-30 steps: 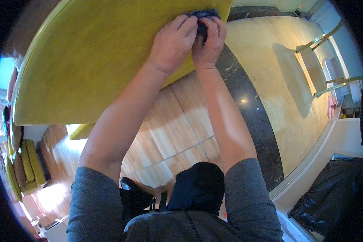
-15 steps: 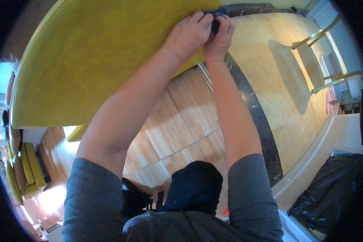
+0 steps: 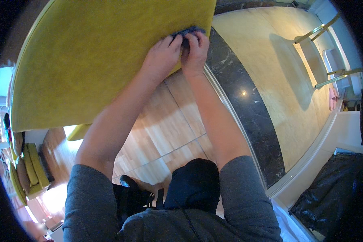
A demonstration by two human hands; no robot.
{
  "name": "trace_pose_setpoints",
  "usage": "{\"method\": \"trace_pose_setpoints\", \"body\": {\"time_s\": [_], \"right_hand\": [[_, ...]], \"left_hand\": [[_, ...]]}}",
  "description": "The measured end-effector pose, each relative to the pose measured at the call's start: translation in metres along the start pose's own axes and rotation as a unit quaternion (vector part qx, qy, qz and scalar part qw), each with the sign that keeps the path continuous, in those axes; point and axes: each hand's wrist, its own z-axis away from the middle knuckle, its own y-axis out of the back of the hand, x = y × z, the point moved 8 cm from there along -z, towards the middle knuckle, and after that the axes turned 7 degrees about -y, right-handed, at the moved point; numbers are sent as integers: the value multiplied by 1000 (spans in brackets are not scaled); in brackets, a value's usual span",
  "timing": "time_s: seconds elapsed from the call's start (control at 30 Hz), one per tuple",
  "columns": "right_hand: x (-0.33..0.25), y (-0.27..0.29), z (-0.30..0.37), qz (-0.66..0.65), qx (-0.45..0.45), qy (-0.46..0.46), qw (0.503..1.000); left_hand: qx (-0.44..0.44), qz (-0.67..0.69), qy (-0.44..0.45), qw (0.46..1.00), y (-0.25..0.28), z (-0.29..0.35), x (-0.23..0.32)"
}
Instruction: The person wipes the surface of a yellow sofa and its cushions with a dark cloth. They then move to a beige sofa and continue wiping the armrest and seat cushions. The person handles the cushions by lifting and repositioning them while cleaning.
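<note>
A dark blue-grey cloth (image 3: 190,30) lies bunched near the right edge of a broad yellow-green, leather-like surface (image 3: 88,60). My left hand (image 3: 162,56) grips the cloth from its left side, fingers curled in. Right beside it, my right hand (image 3: 195,53) has its fingers bent over the same cloth, close to the surface's edge. Part of the cloth is hidden under the fingers, and its far end looks slightly blurred.
Wood-look floor tiles (image 3: 161,137) lie below my arms. A dark stone strip (image 3: 246,97) borders a pale floor with a metal-legged chair (image 3: 312,56) and pink slippers (image 3: 332,99). A black plastic bag (image 3: 328,193) is at lower right; a yellow-green sofa (image 3: 37,167) stands far left.
Both hands and the cloth have moved left and a little nearer over the yellow-green surface. My hold on the cloth continues. The whole view has shifted slightly.
</note>
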Motion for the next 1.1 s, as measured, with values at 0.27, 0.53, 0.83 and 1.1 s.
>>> {"method": "trace_pose_setpoints", "body": {"time_s": [0.27, 0.53, 0.83, 1.1], "right_hand": [[-14, -2, 40, -66, -70, -68, 993], [-57, -32, 56, -49, -121, -31, 991], [-114, -7, 55, -99, -122, 48, 986], [-119, -38, 88, -40, -210, 78, 974]], "left_hand": [[-106, 59, 64, 991, 1, 34, 1], [-43, -43, -52, 997, 26, 90, -19], [12, -19, 0, 1000, 81, 122, -29], [-2, 29, 15, 999, 63, 175, -51]]}}
